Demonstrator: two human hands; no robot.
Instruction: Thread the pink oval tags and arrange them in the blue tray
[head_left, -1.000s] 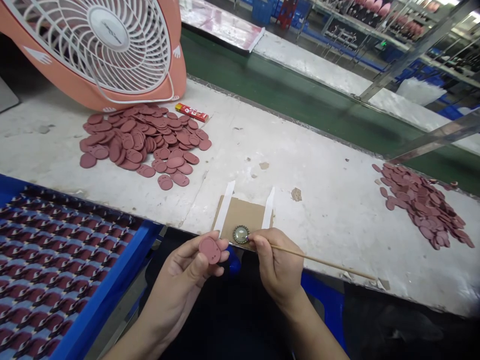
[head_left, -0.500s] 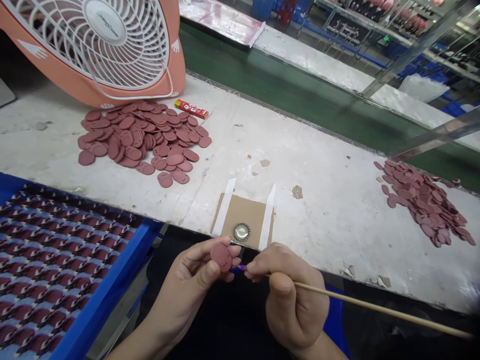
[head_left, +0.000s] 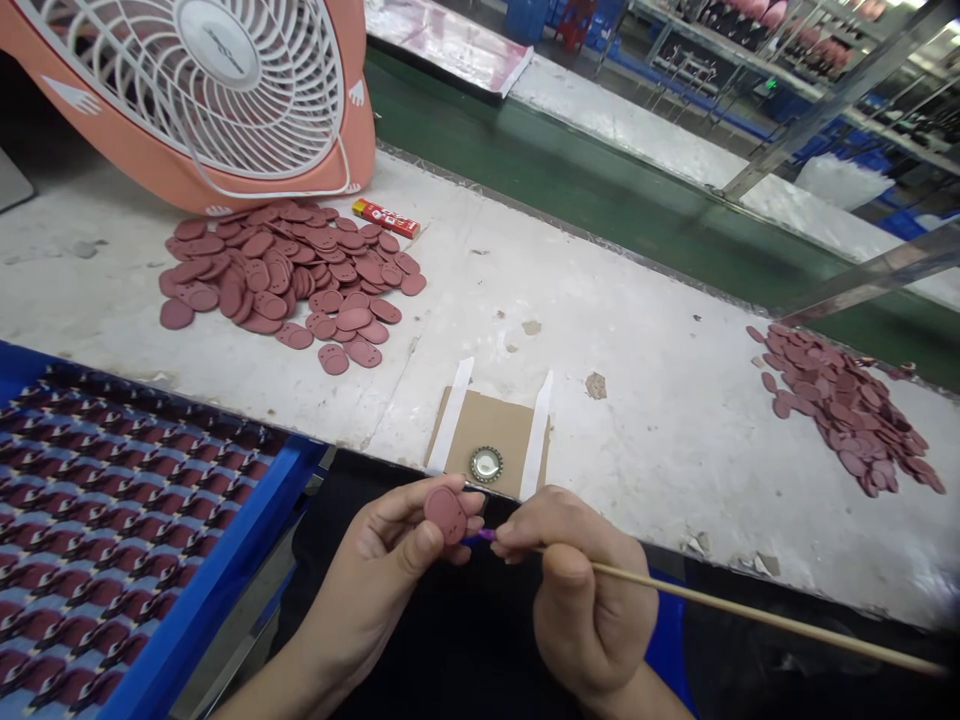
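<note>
orange fan [head_left: 221,50] | red pkt [head_left: 385,218] | blue tray [head_left: 210,570] | green conv belt [head_left: 600,190]

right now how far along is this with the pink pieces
Done, it seems: the blue-framed tray holds rows of similar dark pieces. In hand: the left hand grips one oval pink piece, and the right hand holds a wooden stick beside it. Left to do, it looks: a pile of pieces on the bench and a second pile.

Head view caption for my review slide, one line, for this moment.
Left hand pinches a pink oval disc; right hand holds a thin wooden stick near it.
</note>
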